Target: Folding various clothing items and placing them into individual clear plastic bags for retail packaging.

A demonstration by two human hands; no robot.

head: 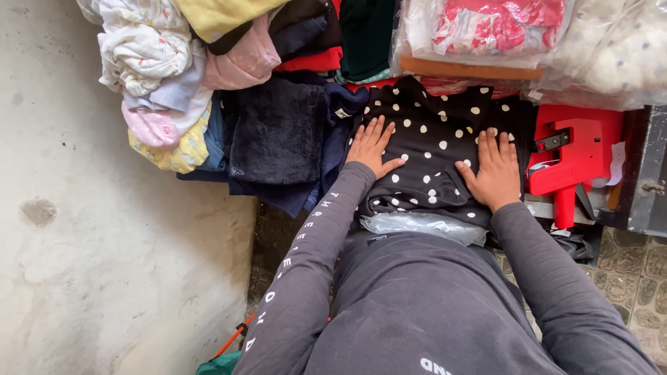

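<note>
A folded black garment with white polka dots (434, 139) lies in front of me on a stack. My left hand (372, 147) rests flat on its left edge, fingers spread and pointing away. On the garment's right side my right hand (495, 170) also presses flat, fingers together. Neither hand holds anything. A clear plastic bag (424, 226) pokes out from under the garment's near edge, just above my dark-sleeved body.
A red handheld tagging gun (573, 156) lies right of my right hand. A dark fuzzy cloth (278, 132) and a pile of pastel clothes (167, 76) sit at the left. Bagged garments (493, 31) are stacked behind. A pale wall (83, 229) fills the left.
</note>
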